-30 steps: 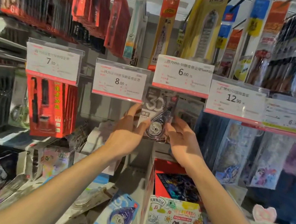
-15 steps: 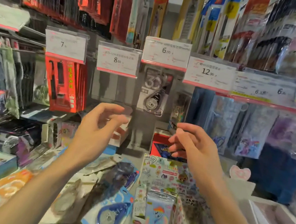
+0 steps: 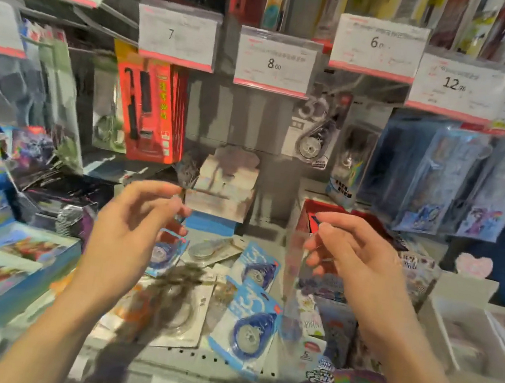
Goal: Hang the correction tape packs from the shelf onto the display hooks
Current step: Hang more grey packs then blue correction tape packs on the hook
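Both our hands hover empty above the shelf (image 3: 219,360), left hand (image 3: 126,238) and right hand (image 3: 360,273) with fingers loosely curled, gripping nothing. Grey correction tape pack (image 3: 313,135) hangs under the 6.00 price tag (image 3: 377,47). Loose blue packs lie flat on the shelf between our wrists; nearest is the blue correction tape pack (image 3: 248,328). Next step, we judge: pick one. Best to pinch it by the card's upper edge, keep the hang-hole clear, square the card to the hook before sliding on. Hook itself hidden behind the tag
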Demonstrator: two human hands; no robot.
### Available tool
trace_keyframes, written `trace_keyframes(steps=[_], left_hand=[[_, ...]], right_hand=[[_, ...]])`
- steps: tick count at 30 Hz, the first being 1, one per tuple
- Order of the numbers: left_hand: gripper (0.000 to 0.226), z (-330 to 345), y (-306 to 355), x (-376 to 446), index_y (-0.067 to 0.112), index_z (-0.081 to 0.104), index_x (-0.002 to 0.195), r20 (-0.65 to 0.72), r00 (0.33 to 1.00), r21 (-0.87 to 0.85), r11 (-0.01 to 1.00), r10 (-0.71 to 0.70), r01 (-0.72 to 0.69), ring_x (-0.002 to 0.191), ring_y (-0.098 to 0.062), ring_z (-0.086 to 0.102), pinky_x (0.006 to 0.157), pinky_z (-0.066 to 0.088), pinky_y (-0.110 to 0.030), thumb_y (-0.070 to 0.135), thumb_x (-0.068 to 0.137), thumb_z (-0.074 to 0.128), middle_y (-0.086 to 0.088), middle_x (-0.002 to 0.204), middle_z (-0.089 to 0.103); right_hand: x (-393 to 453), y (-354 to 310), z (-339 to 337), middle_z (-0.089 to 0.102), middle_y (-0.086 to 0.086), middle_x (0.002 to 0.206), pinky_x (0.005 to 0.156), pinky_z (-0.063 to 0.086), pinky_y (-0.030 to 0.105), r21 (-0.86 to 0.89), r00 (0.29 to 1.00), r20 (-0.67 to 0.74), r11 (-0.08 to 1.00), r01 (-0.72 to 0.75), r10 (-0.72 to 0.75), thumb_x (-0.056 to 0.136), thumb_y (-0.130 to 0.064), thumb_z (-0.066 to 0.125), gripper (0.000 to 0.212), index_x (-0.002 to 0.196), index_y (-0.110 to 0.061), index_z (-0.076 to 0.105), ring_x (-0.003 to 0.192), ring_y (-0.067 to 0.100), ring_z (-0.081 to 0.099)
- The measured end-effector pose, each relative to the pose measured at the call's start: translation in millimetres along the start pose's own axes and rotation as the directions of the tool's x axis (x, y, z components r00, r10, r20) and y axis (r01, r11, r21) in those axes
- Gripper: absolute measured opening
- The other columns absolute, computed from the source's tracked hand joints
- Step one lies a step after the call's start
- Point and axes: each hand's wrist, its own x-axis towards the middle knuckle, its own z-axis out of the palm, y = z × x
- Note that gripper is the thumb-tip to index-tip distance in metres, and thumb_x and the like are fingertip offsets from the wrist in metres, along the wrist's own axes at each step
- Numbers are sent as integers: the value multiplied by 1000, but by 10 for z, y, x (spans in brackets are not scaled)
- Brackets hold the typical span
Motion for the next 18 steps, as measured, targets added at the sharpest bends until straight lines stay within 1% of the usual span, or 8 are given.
trace_keyframes(steps=[2, 5, 8, 10, 12, 14, 16, 18], left_hand=[[10, -224, -35, 131, 17, 68, 103, 13, 1000, -16, 1000, 2, -1, 64, -11, 71, 62, 57, -18, 10, 98, 63, 3, 83, 79], [13, -595, -81, 310, 20, 68, 102, 33, 999, -21, 1000, 8, -8, 65, -13, 71, 61, 57, -19, 9, 98, 63, 0, 85, 79], [12, -949, -168, 480, 17, 67, 103, 57, 998, -15, 1000, -7, 8, 63, -14, 70, 52, 53, -17, 8, 99, 62, -4, 86, 78], [11, -1067, -232, 548, 15, 67, 103, 80, 997, 5, 1000, -22, 22, 63, -12, 70, 53, 52, -16, 7, 98, 62, -6, 87, 77], [10, -1179, -324, 623, 17, 67, 104, 116, 991, 54, 997, -61, 55, 64, -10, 70, 58, 54, -17, 9, 98, 64, -2, 84, 77], [11, -1252, -445, 695, 20, 67, 104, 171, 980, 122, 989, -106, 86, 66, -10, 69, 59, 53, -20, 12, 97, 65, 4, 80, 76], [12, -1278, -563, 778, 25, 67, 102, 210, 968, 200, 975, -139, 96, 67, -10, 67, 59, 49, -21, 15, 96, 67, 5, 77, 73], [12, -1260, -679, 852, 26, 67, 100, 246, 958, 285, 955, -150, 77, 67, -7, 64, 61, 48, -17, 15, 95, 68, 3, 81, 73]], right_hand=[[48, -8, 234, 75, 7, 78, 58, 55, 24, -10, 1000, -18, 1000, 10, -10, 100, -13, 62, 12, 107, -14, 71, 65, 16, 66], [132, -8, 628, 75, 6, 75, 55, 53, 23, -4, 999, -33, 1000, 27, -27, 99, -10, 62, 12, 104, -15, 72, 62, 16, 66], [202, 49, 1033, 76, 5, 75, 57, 54, 21, -42, 999, -17, 999, 31, -32, 100, -10, 62, 12, 108, -12, 71, 61, 13, 66], [213, 94, 1195, 75, 4, 74, 58, 54, 22, -42, 1000, -20, 999, 15, -16, 100, -8, 62, 12, 106, -12, 71, 61, 13, 65], [241, 170, 1369, 76, 4, 74, 59, 55, 22, -74, 1000, -22, 997, -10, 9, 99, -8, 62, 12, 103, -14, 71, 62, 14, 66], [273, 242, 1507, 75, 3, 73, 59, 53, 21, -113, 999, -23, 993, -34, 32, 99, -8, 63, 11, 103, -13, 72, 62, 13, 65], [319, 321, 1593, 75, 3, 74, 58, 52, 17, -156, 999, -21, 987, -41, 38, 98, -7, 64, 11, 105, -10, 72, 62, 12, 64], [390, 433, 1641, 75, 2, 75, 60, 51, 15, -212, 999, -20, 976, -47, 44, 98, -9, 65, 11, 106, -11, 72, 62, 11, 65]])
